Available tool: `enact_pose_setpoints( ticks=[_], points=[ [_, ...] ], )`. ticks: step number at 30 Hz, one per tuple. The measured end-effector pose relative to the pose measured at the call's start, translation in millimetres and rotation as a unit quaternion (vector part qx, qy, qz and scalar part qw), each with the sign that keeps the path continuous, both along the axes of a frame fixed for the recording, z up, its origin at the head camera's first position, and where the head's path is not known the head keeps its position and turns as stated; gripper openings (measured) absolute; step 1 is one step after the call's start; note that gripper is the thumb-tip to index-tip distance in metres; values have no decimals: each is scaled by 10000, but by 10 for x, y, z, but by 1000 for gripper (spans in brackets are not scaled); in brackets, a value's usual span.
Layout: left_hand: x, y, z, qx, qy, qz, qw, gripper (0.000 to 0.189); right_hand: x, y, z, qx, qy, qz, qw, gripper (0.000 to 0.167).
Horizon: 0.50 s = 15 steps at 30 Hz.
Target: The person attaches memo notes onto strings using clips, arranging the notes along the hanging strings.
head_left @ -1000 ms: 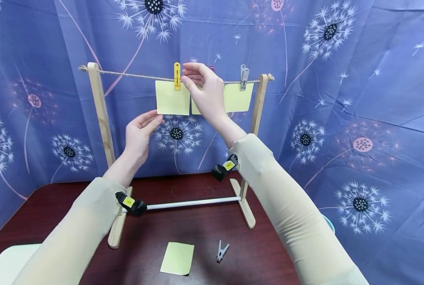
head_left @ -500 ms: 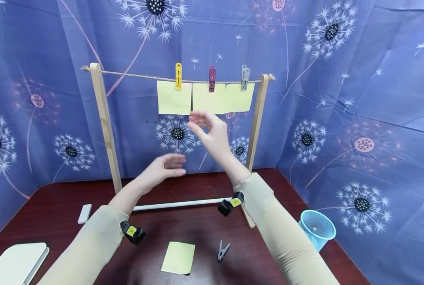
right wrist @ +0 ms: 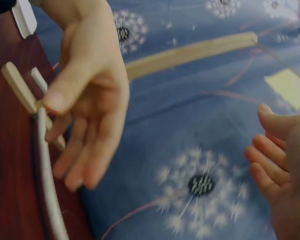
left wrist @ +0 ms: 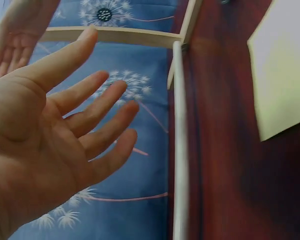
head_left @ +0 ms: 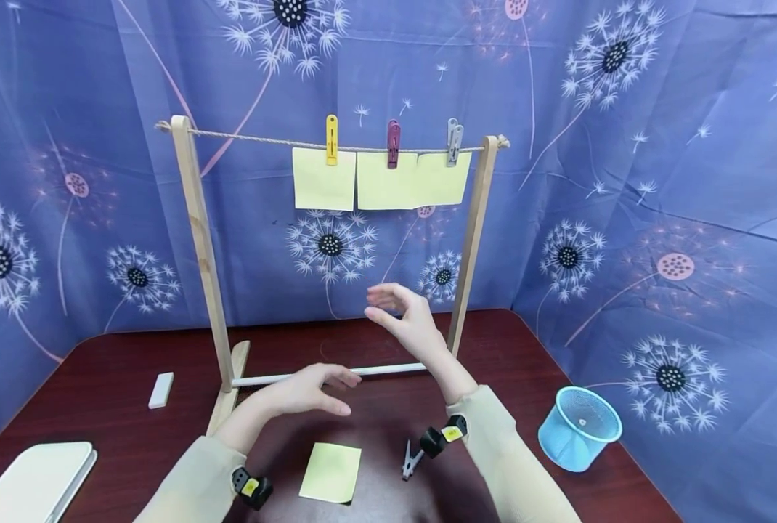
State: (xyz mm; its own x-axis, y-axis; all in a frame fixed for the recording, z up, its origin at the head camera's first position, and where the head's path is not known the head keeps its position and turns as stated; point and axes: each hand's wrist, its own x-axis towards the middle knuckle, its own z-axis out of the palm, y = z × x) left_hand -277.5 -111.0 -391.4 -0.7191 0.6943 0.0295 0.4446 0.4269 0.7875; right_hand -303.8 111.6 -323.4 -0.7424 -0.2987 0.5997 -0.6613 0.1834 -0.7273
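My left hand [head_left: 306,391] hovers above the table with loose fingers and holds nothing; its spread palm fills the left of the left wrist view. Higher and to its right, my right hand [head_left: 408,319] is in the air, fingers slightly bent, with nothing in it. Below the left hand a yellow sticky note [head_left: 331,472] lies on the table, beside a grey clothespin [head_left: 411,460]. Three more notes hang on a rope [head_left: 251,138]: the left one [head_left: 324,180] under a yellow clothespin [head_left: 332,139], the others under a dark red clothespin [head_left: 393,144] and a grey pair [head_left: 454,142].
A wooden frame [head_left: 200,232] with a white crossbar [head_left: 388,369] holds the rope. A blue mesh cup [head_left: 578,430] stands at the right. At the left are a white block [head_left: 160,390] and a white flat case [head_left: 38,479]. Behind hangs a blue dandelion curtain [head_left: 571,109].
The left hand has let go of the left hanging note's lower corner. Both hands have come down from the rope toward the table, and the hung notes are in plain sight.
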Motion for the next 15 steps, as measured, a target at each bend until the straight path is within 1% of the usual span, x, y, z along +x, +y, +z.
enact_pose_setpoints(
  ticks=[4,6,9,13,15],
  points=[
    [84,10,-170,-47,-132,-48,9999,48,20,161,-269,45,-421,91,9991,32],
    [115,8,-247,-95,-155,-3,9998,46,21,252,-403,194,-558,111,9982,32],
    [149,-11,-347,-124,-245,94,9996,44,19,383,-586,468,-822,293,9951,32],
    [168,-46,-469,-130,-258,135,9995,42,20,555,-801,814,-1352,589,9857,36],
    [180,-64,-522,-131,-260,169,9994,41,30,618,-891,1003,-1521,775,9802,38]
  ],
)
